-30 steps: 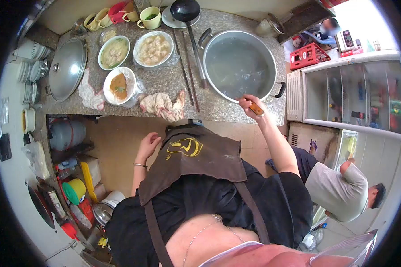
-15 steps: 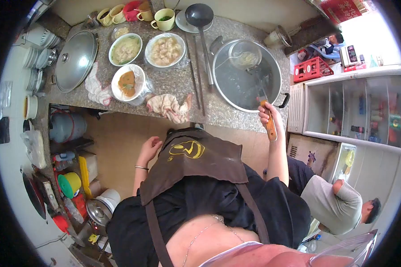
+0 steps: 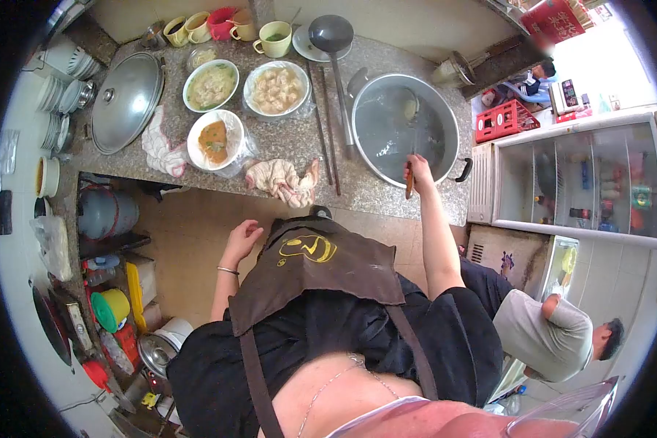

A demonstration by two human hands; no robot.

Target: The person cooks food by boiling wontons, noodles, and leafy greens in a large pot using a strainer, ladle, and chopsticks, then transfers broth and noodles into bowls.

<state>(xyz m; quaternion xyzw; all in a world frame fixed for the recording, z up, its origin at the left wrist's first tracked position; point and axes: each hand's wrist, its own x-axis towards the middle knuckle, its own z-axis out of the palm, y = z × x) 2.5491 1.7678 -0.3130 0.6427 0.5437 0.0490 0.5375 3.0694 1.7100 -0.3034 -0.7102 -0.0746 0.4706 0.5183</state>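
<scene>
My right hand (image 3: 418,169) is closed around the wooden handle of a strainer (image 3: 410,111) at the near rim of the large metal pot (image 3: 456,135). The strainer's head is over or in the cloudy liquid, turned partly on edge; its contents are hard to make out. My left hand (image 3: 245,237) hangs beside the brown apron, fingers loosely bent and apart, with nothing in it. Left of the pot lie long chopsticks (image 3: 330,146) and a black ladle (image 3: 336,73). Farther left stand a bowl of dumplings (image 3: 276,89), a bowl of soup (image 3: 212,85) and a bowl with brown sauce (image 3: 213,142).
Crumpled cloths (image 3: 283,180) lie along the counter's front edge. A big metal lid (image 3: 128,102) rests at the left, and cups (image 3: 274,39) line the back. A glass-door fridge (image 3: 577,175) stands right. Another person (image 3: 540,328) is close behind on the right.
My right hand has moved left and slightly up, with the strainer. Its head was round and face-on near the pot's back; now it is tilted and lower. My left hand is barely changed.
</scene>
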